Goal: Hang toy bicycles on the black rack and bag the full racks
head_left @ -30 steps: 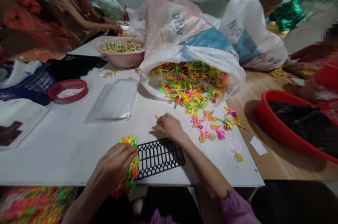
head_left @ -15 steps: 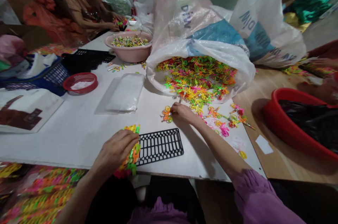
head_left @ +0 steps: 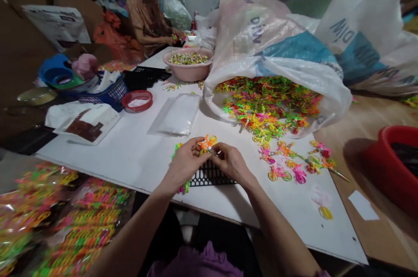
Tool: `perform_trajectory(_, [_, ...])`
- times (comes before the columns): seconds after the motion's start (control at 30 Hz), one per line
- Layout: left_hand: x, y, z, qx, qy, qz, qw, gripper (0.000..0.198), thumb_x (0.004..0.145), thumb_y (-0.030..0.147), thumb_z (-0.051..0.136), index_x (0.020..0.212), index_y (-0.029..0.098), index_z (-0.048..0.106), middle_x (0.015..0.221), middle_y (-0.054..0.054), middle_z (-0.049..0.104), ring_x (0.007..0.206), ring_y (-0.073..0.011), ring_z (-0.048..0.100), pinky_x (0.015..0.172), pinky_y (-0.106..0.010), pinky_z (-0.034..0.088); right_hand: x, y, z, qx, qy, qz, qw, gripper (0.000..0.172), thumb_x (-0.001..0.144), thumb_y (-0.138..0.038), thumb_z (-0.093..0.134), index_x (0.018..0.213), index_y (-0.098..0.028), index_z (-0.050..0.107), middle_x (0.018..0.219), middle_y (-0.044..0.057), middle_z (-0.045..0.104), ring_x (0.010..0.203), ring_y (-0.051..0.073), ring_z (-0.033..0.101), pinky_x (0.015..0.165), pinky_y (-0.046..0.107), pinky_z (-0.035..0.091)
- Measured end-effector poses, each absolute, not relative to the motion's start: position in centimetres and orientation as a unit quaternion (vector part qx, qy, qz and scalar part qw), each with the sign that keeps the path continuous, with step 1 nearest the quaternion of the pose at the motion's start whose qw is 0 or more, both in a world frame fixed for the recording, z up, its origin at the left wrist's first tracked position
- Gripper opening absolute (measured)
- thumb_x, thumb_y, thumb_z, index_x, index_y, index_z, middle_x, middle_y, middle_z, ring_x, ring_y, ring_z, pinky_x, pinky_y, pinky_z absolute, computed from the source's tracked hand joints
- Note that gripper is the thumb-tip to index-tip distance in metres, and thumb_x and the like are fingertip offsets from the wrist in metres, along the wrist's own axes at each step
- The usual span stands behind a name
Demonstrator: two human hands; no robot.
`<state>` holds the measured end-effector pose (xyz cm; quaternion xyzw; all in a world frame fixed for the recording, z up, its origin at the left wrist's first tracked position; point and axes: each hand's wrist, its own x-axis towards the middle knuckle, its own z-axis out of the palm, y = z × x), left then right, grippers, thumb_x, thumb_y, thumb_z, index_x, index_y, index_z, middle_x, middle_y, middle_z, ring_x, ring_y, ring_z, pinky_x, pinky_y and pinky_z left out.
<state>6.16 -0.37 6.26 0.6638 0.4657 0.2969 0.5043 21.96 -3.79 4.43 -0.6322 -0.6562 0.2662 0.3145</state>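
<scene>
The two hands are together above the black rack: the left hand (head_left: 187, 161) and the right hand (head_left: 232, 163) both pinch one orange-and-yellow plastic toy (head_left: 208, 142) between their fingertips, probably because so small and thin a piece is steadier gripped from two sides. How the toy's lower part sits is hidden by the fingers.

The black rack (head_left: 209, 177) lies flat directly beneath, close to the desk's near edge, likely so that both forearms reach it easily. Coloured pieces (head_left: 185, 188) line its left end, partly covered by the left hand.

Right of the rack, loose toys (head_left: 299, 173) lie scattered on the desk (head_left: 137, 161), seemingly within easy reach of the right hand. Beyond the rack, a large printed sack (head_left: 238, 28) lies on its side, its mouth facing the person, which lets the toy pile (head_left: 271, 103) spill forward. Beyond and left of the rack rest a clear plastic packet (head_left: 179, 113) and, farther off, a pink basin (head_left: 187, 73).
</scene>
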Motion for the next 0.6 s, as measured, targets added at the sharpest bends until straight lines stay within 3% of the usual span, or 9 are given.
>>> perform_trajectory(0.13, [3.3, -0.8, 7.5, 0.705, 0.519, 0.317, 0.365, 0.059, 0.07, 0.041, 0.066, 0.121, 0.014, 0.051, 0.092, -0.006, 0.062, 0.074, -0.0139, 0.059, 0.071, -0.031, 0.051, 21.3, -4.3, 2.4, -0.645, -0.618, 0.28, 0.351, 0.016, 0.077, -0.029, 0.056, 0.087, -0.017, 0.061, 0.067, -0.002, 0.058, 0.057, 0.01, 0.049, 0.056, 0.02, 0.035])
perform_trajectory(0.27, [0.7, 0.0, 7.4, 0.814, 0.463, 0.289, 0.201, 0.033, 0.081, 0.034, 0.053, 0.109, 0.016, 0.058, 0.102, -0.006, 0.062, 0.092, -0.0178, 0.057, 0.085, -0.035, 0.046, 19.5, -4.3, -1.2, -0.622, -0.598, 0.323, 0.389, 0.016, 0.077, -0.021, 0.049, 0.09, -0.016, 0.058, 0.074, 0.001, 0.061, 0.064, 0.013, 0.053, 0.06, 0.022, 0.04])
perform_trajectory(0.47, [1.9, 1.2, 4.5, 0.906, 0.357, 0.158, 0.164, 0.024, 0.086, 0.018, 0.042, 0.1, 0.016, 0.062, 0.096, -0.005, 0.064, 0.093, -0.0175, 0.058, 0.084, -0.033, 0.045, 17.0, -2.7, -3.3, -0.606, -0.579, 0.354, 0.414, 0.019, 0.081, -0.021, 0.044, 0.095, -0.017, 0.055, 0.083, 0.003, 0.063, 0.071, 0.015, 0.057, 0.067, 0.025, 0.044])
perform_trajectory(0.6, [1.9, 1.5, 4.3, 0.89, 0.378, 0.181, 0.179, 0.025, 0.087, 0.023, 0.044, 0.106, 0.018, 0.059, 0.098, -0.004, 0.065, 0.092, -0.0161, 0.059, 0.084, -0.03, 0.045, 17.0, -2.0, -2.9, -0.611, -0.649, 0.301, 0.338, 0.021, 0.079, -0.014, 0.044, 0.097, -0.016, 0.054, 0.087, 0.004, 0.062, 0.079, 0.017, 0.057, 0.073, 0.026, 0.044])
